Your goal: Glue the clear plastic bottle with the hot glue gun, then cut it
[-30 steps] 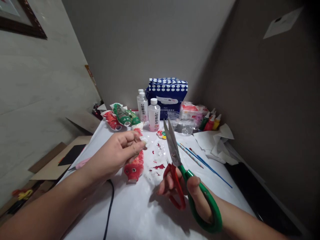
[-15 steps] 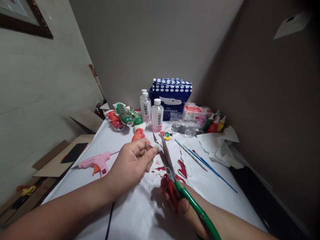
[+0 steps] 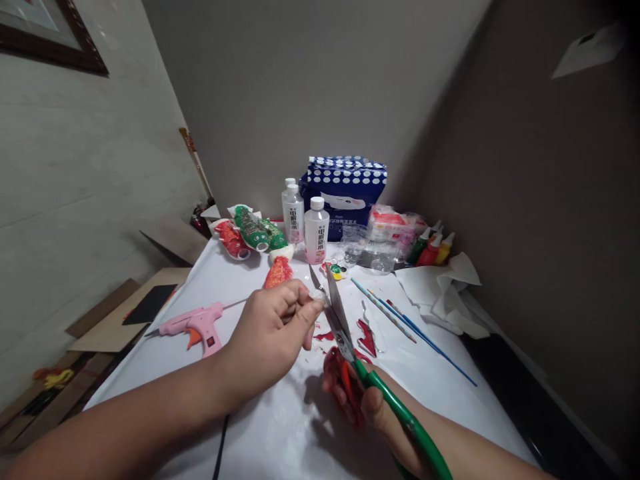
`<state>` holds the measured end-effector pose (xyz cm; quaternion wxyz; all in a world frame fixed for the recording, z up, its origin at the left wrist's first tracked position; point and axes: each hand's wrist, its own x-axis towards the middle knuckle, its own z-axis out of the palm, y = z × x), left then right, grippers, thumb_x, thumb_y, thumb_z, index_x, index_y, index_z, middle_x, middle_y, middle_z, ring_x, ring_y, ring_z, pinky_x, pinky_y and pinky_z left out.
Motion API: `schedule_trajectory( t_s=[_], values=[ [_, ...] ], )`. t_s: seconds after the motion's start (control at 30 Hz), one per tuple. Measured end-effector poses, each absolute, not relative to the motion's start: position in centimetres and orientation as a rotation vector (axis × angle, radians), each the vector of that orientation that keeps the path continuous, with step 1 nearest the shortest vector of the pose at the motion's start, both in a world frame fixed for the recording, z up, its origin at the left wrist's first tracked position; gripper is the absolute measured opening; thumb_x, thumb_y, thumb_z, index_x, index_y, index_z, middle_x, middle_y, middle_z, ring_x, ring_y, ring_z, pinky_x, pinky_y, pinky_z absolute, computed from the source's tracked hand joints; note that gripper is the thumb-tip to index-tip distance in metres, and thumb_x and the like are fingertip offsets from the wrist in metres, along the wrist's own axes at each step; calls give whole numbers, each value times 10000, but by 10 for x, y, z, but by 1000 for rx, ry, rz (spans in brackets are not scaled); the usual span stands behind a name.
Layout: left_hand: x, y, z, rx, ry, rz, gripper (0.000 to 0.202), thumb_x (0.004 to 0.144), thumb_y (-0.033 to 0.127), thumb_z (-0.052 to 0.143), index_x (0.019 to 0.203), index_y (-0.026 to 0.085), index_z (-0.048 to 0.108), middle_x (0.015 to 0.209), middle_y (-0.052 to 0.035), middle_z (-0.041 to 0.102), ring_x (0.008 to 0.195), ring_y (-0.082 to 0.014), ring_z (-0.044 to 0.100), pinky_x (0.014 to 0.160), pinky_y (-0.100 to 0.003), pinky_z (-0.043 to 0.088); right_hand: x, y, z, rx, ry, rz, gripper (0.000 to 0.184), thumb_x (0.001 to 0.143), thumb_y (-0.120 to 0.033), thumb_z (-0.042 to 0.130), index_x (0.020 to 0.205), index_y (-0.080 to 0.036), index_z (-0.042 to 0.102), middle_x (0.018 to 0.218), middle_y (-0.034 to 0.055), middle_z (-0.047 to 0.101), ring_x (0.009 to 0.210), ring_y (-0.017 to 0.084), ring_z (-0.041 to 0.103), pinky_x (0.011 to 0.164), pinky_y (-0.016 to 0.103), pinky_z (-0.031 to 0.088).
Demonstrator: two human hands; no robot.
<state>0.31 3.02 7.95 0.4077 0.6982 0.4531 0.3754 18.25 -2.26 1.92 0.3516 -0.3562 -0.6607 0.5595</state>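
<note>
My left hand (image 3: pixel 280 327) pinches a small white piece (image 3: pixel 318 295), whose kind I cannot make out, between thumb and fingers. My right hand (image 3: pixel 370 407) is wrapped round scissors (image 3: pixel 367 373) with green and red handles. Their blades point away from me and lie against the right edge of the white piece, slightly apart. Beyond my left hand a red-painted fish-like craft (image 3: pixel 279 270) with a white end rests on the table. Red scraps (image 3: pixel 367 338) lie just right of the blades.
On the white-covered table (image 3: pixel 270 420), a pink glue gun (image 3: pixel 197 327) lies left. Painted fish crafts (image 3: pixel 250 230), bottles (image 3: pixel 317 233) and a blue bag (image 3: pixel 345 190) stand at the back. Paintbrushes (image 3: pixel 415 333), paint bottles (image 3: pixel 435 250) and crumpled paper (image 3: pixel 445 293) are on the right.
The blades have drawn a little closer together at the white piece. Both hands keep nearly the same place; the whole view has shifted slightly.
</note>
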Motion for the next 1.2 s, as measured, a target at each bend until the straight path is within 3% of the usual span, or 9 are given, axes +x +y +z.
schedule_trajectory(
  t_s=[0.27,0.6,0.83,1.07,1.2],
  values=[
    [2,29,82,1712,1123,947,283,902,372,532,687,203,456,479,60,521,446,-84,455,468,-208,368,191,-21,23,-865,-1859,1437,726,798,-878,199,873,-200,448,838,34,473,702,162,402,633,295,385],
    [5,30,77,1647,1049,965,261,909,365,543,731,204,441,473,95,459,422,-61,399,424,-180,317,182,-26,24,-982,-1616,1532,847,650,-976,300,840,-177,505,731,21,476,628,155,399,586,304,363],
    [4,27,81,1649,1018,971,267,905,358,537,717,205,427,483,95,437,434,-61,379,430,-187,310,184,-25,8,-858,-1600,1464,775,699,-936,345,815,-183,493,648,-9,459,552,122,374,498,260,317],
    [1,27,93,1669,990,918,274,892,350,536,686,205,428,510,95,393,445,-63,348,441,-209,289,189,-25,7,-872,-1667,1436,738,732,-920,332,772,-194,454,678,-2,453,567,120,368,511,257,325],
    [0,27,94,1693,989,907,271,893,335,542,683,202,436,531,97,363,465,-63,325,452,-209,282,198,-22,11,-890,-1820,1342,771,752,-913,261,852,-186,497,768,18,489,647,146,395,580,271,380]
  ],
)
